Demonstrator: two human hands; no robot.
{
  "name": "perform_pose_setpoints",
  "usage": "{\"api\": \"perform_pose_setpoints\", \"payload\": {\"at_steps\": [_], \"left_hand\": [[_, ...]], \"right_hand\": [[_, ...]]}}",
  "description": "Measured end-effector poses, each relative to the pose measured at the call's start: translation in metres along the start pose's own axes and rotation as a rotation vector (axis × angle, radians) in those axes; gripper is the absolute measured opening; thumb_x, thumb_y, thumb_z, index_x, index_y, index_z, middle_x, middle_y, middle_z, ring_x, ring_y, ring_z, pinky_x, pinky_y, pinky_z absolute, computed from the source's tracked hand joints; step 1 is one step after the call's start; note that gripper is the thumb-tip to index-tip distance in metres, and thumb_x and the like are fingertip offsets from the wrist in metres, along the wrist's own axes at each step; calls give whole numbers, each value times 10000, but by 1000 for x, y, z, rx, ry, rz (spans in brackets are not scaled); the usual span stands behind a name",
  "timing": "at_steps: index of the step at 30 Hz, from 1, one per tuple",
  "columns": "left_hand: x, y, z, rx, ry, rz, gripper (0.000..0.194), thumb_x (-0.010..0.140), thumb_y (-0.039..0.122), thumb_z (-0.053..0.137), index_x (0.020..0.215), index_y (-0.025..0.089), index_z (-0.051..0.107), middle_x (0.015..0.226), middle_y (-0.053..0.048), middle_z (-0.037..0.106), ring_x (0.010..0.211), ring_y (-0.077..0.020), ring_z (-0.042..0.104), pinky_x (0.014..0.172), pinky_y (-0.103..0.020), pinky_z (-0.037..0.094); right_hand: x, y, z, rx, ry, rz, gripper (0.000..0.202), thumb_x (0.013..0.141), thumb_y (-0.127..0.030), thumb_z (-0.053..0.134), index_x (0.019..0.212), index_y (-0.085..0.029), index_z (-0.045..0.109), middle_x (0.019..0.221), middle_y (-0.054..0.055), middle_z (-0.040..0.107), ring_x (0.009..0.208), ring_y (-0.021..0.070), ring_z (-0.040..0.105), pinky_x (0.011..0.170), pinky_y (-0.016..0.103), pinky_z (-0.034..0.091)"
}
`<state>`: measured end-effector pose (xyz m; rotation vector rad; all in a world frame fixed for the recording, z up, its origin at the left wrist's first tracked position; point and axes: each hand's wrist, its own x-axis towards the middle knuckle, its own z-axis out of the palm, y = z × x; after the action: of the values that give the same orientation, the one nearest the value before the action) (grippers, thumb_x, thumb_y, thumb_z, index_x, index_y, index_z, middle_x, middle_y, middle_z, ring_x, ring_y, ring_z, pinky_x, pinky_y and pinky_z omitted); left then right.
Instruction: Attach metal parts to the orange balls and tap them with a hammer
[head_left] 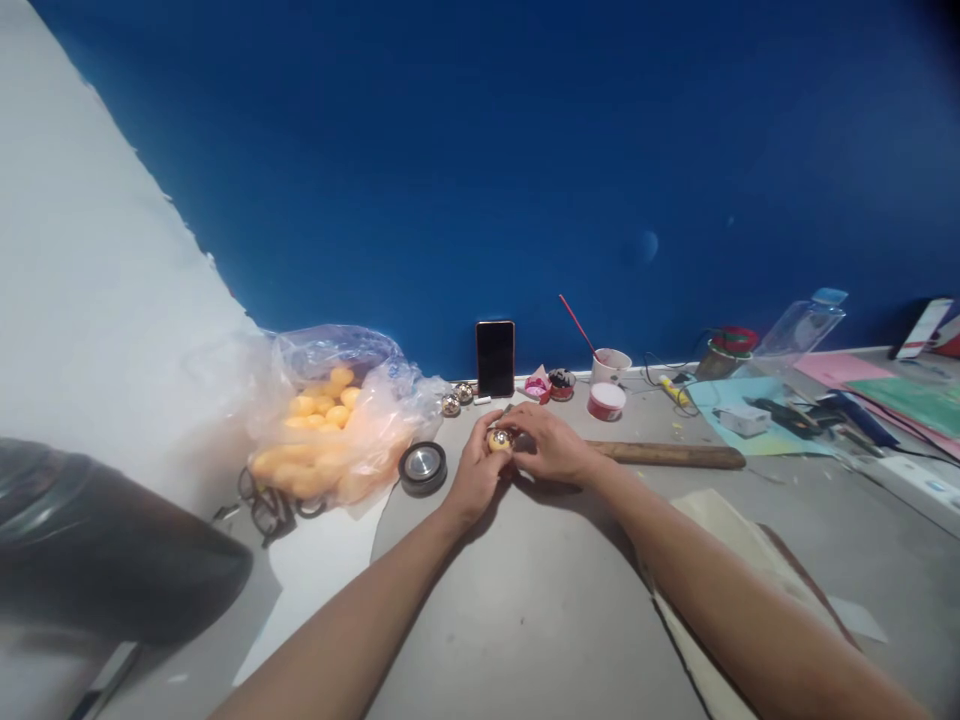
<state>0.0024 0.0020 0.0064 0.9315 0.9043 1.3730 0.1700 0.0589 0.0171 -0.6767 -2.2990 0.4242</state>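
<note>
My left hand (478, 468) is closed round a small yellow ball (499, 439) with shiny silvery pieces on its top. From the right, my right hand (551, 443) reaches over the same ball, its fingers bent at the ball's upper side; whether they pinch a piece is too small to tell. Behind the hands a dark phone (496, 358) stands upright against the blue wall. Two mirrored balls (451, 405) lie left of the phone. A round black container (422, 467) with a silvery centre sits just left of my left hand.
A plastic bag (360, 350) of yellow balls lies at the left, beside glasses (266, 512). A wooden stick (667, 455), a paper cup (611, 366) and a red-and-white tub (606, 401) are to the right. A large dark cylinder (112, 550) fills the left edge.
</note>
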Motion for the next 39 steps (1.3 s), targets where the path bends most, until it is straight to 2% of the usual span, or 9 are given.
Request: {"api": "perform_pose_setpoints", "payload": {"at_steps": [4,7,10,16,23,29,32,35,39], "left_hand": [[0,-1,-2,-103,-16,4,579,707,47,751,1257,226,723,1033,-38,740,763,-144,646,650,-222,485],[1,-2,-4,-104,-9,12,420,846,272,805,1255,212,727,1032,-55,737,757,-157,651,645,-239,508],[4,-4,-5,-101,-10,13,401,872,433,831,1165,169,752,992,-74,740,757,-170,660,633,-254,524],[8,-7,-8,-61,49,6,349,787,373,918,1017,157,771,875,-42,740,707,-135,644,663,-245,536],[10,-3,-8,-88,17,7,418,856,554,819,894,152,713,774,-22,661,668,-149,607,612,-264,517],[8,-3,-8,-106,-45,-25,463,795,532,895,981,149,714,835,-26,683,670,-136,603,604,-251,504],[8,-4,-7,-135,-68,-51,450,820,507,884,1063,165,722,909,-46,723,692,-146,632,617,-257,517],[9,-5,-7,-179,-74,-65,434,864,540,837,1055,167,721,951,-69,740,772,-183,677,633,-268,536],[10,-3,-9,-201,-96,-85,438,866,529,839,1038,142,732,947,-94,753,795,-202,690,636,-275,535]], "right_hand": [[1,-3,3,-4,60,11,293,862,-172,759,1145,-242,728,1124,84,702,1094,275,650,955,428,539],[2,-3,5,-37,148,34,245,880,-178,743,1113,-224,685,1093,91,703,1043,274,647,924,422,529],[3,-1,7,-73,171,81,176,907,-192,721,1068,-228,660,1039,82,699,975,260,644,859,393,513],[2,-1,8,-47,100,98,227,886,-188,777,1081,-232,669,1066,66,724,1006,254,650,859,374,499],[4,2,9,105,137,86,270,881,-264,826,1133,-246,731,1121,71,736,1090,267,667,961,417,532],[3,5,10,176,94,64,379,893,-258,799,1265,-249,726,1214,98,733,1145,278,672,1005,444,540],[4,3,11,147,119,98,397,838,-242,835,1221,-248,730,1178,86,732,1127,285,671,1008,456,537],[4,3,10,160,127,115,323,860,-235,810,1178,-248,756,1219,94,709,1175,285,659,1046,466,527],[3,6,7,279,40,71,357,894,-246,776,1250,-249,750,1349,113,670,1277,282,641,1086,453,521]]}}
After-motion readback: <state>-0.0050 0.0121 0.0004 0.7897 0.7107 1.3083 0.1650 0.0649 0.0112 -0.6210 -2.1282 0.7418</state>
